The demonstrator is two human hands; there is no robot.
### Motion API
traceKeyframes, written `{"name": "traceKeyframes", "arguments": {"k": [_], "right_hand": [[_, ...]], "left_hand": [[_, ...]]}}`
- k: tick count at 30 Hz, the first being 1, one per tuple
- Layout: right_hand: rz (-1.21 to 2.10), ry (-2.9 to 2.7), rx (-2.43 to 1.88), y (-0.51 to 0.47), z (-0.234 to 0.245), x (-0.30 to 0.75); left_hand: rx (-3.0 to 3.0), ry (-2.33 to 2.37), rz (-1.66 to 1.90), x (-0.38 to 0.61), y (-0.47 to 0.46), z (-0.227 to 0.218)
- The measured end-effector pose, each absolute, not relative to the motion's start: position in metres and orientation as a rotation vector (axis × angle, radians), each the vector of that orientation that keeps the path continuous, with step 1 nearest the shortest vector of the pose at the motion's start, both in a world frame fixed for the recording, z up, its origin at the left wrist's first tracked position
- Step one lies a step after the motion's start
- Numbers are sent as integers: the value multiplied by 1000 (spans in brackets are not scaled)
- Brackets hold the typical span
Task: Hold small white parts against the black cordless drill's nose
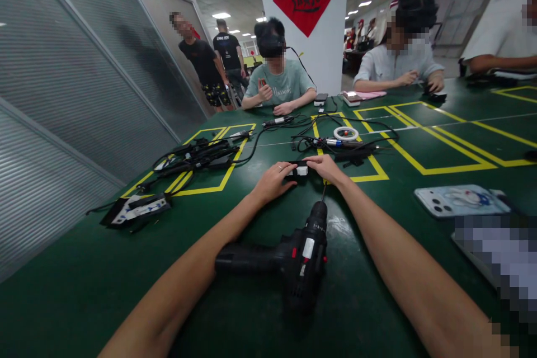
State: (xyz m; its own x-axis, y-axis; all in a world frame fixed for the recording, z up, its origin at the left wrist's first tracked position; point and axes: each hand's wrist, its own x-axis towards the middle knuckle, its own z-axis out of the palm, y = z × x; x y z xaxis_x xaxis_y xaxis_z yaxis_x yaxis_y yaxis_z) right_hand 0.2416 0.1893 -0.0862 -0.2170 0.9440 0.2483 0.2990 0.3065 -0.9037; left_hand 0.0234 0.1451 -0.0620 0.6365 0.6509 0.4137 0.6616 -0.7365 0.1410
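Between my two hands, low over the green table [251,218], is a small black block-shaped part with a white piece [300,171] on it; its exact kind is too small to tell. My left hand [274,180] grips its left end, thumb below and fingers on top. Fingers of my right hand [325,168] pinch its right end. A black cordless drill [308,251] lies on its side between my forearms. Its long bit points away from me, the tip close to my right hand.
Tangled black cables [197,156] lie left, near a black-and-white packet [138,210]. Beyond my hands are a white tape ring [346,133] and a pen-like tool [331,143]. A phone [459,200] lies right. People wearing headsets sit across the table.
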Motion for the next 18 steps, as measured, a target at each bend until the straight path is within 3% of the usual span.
{"name": "traceKeyframes", "arguments": {"k": [18], "right_hand": [[948, -1726, -1136, 195, -93, 239]], "left_hand": [[-2620, -1039, -710, 18, 151, -74]]}}
